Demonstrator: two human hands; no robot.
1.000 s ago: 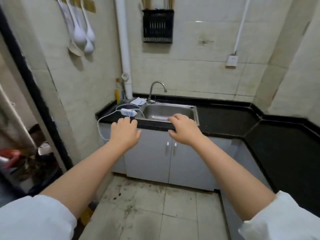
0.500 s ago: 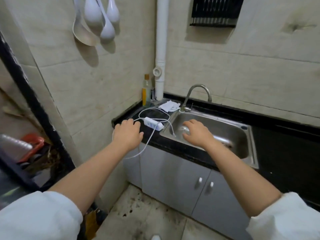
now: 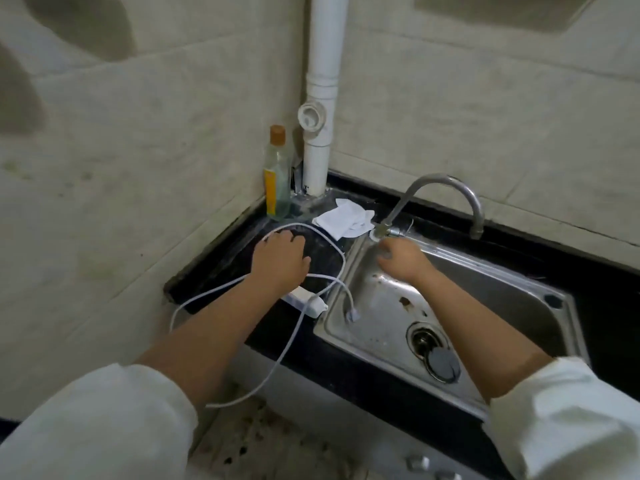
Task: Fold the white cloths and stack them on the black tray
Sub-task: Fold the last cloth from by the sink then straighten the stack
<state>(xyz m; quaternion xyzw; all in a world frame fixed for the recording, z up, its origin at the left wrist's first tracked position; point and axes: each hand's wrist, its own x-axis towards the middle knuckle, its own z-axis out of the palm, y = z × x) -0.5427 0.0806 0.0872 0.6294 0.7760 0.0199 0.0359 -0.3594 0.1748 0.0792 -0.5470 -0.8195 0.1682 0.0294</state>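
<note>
White cloths (image 3: 343, 219) lie crumpled in the back corner of the black counter (image 3: 221, 268), just left of the tap base. My left hand (image 3: 280, 261) hovers over the counter a short way in front of them, fingers relaxed, holding nothing. My right hand (image 3: 401, 259) reaches over the sink's back left corner, fingers loosely bent and empty, close to the cloths' right edge. No black tray is in view.
A white cable and adapter (image 3: 304, 301) loop across the counter under my left arm and hang over its front edge. A steel sink (image 3: 485, 299) with a curved tap (image 3: 446, 188) sits to the right. A bottle (image 3: 277, 174) and white pipe (image 3: 322, 98) stand in the corner.
I have come closer to the counter, and the view has dropped. Both hands have moved forward toward the cloths in the corner; the right hand now hangs over the sink.
</note>
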